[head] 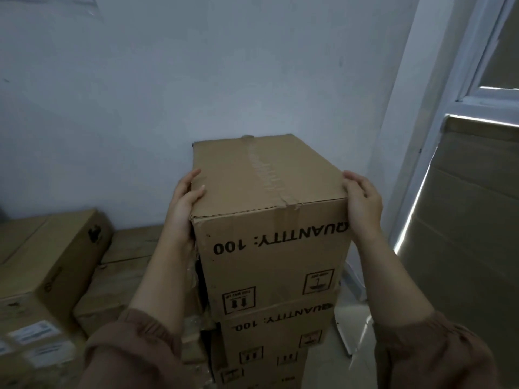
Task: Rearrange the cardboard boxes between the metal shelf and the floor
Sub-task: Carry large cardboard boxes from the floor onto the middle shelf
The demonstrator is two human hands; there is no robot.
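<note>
Taped brown cardboard box [269, 209] — print upside down, atop stack of matching boxes [275, 335].

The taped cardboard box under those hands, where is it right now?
In the head view the taped cardboard box sits centre frame atop a stack of matching boxes, held between the left hand and right hand, pale wall behind.
</note>
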